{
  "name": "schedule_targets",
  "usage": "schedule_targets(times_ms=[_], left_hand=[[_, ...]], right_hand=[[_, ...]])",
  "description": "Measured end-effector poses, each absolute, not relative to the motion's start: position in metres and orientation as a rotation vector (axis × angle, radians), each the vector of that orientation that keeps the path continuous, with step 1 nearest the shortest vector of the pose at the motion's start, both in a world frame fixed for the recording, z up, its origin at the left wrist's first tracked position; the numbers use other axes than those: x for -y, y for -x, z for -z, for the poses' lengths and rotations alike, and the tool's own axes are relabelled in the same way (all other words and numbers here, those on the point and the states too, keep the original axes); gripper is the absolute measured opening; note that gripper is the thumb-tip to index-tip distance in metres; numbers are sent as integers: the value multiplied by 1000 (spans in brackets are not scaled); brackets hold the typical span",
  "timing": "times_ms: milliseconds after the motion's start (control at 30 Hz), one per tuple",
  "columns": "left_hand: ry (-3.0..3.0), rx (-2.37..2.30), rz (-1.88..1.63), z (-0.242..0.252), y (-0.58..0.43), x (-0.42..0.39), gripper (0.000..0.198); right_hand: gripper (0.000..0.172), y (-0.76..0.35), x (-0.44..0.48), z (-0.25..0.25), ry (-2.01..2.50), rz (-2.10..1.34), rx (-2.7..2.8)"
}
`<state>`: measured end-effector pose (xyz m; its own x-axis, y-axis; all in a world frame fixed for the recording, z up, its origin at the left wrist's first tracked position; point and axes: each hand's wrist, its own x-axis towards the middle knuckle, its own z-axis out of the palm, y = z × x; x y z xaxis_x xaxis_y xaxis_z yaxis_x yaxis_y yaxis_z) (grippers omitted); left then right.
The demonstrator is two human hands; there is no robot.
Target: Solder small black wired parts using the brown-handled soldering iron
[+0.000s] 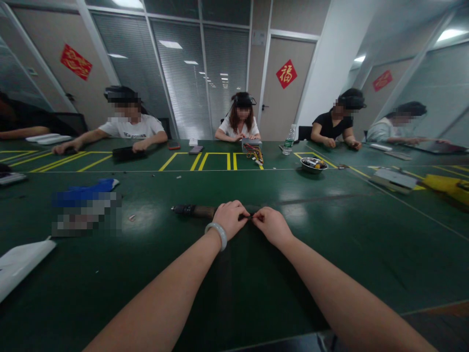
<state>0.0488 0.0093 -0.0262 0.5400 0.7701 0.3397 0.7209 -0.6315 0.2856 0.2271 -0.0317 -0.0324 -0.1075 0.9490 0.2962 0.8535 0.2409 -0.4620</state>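
Head view shows a bottle [288, 142] near a shiny bowl [313, 170] of small bits [315, 163], and left hand [230, 219] and right hand [273, 225] pinch a tiny dark thing [250, 216].

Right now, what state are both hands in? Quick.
Left hand: curled at the dark tool; its grip cannot be told.
Right hand: closed in a pinch; what it holds cannot be told.

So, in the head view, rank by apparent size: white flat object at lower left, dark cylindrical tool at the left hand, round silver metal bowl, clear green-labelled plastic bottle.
1. White object, though cut off
2. Dark tool, partly covered
3. Metal bowl and plastic bottle: too alike to rank
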Motion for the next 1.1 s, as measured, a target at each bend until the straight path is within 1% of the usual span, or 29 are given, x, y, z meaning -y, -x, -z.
schedule_targets(times_ms=[267,567,800,900,1000,1100], left_hand=[[-2706,-1256,-654,27,-47,-10,13],[-2712,-1222,-684,28,-46,-12,9],[-2751,-1218,-671,29,-46,-12,12],[-2755,-1221,-667,30,-46,-14,18],[-2744,-1208,-710,28,-46,-13,24],[-2738,-1183,-845,20,-43,-7,23]], right_hand=[[9,-231,28,37,1624,-331,1932],[10,-229,30,38,1654,-350,1886],[6,-226,28,45,1598,-256,1841],[5,-226,27,48,1553,-253,1823],[6,-226,25,50,1570,-294,1855],[6,-226,24,49,1546,-278,1898]])
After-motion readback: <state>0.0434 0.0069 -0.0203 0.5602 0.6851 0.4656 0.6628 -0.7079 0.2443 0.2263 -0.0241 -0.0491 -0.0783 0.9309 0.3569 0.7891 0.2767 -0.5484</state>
